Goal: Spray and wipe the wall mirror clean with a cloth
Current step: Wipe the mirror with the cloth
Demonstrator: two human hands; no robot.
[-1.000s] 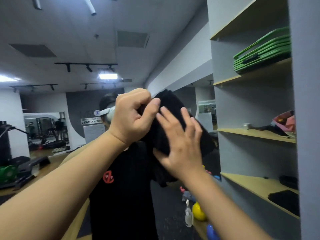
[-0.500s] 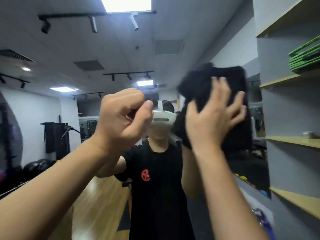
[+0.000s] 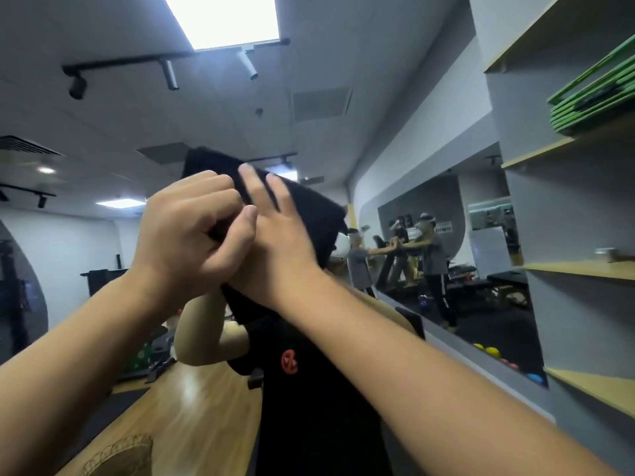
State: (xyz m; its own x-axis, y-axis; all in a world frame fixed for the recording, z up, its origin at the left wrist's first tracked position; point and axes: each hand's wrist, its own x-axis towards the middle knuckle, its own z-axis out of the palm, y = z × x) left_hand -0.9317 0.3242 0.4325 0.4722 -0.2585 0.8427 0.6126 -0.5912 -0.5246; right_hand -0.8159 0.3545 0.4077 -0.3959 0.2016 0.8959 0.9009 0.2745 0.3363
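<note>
Head view, R hand [image 3: 275, 242] flat pressing black cloth [image 3: 309, 214] on mirror [image 3: 103, 252], L hand [image 3: 192, 228] fisted, empty.

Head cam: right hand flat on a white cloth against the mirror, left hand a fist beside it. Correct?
Not quite: the cloth is black, not white, as the head view shows. The rest holds: right hand flat on it against the mirror, left hand fisted beside it.
</note>
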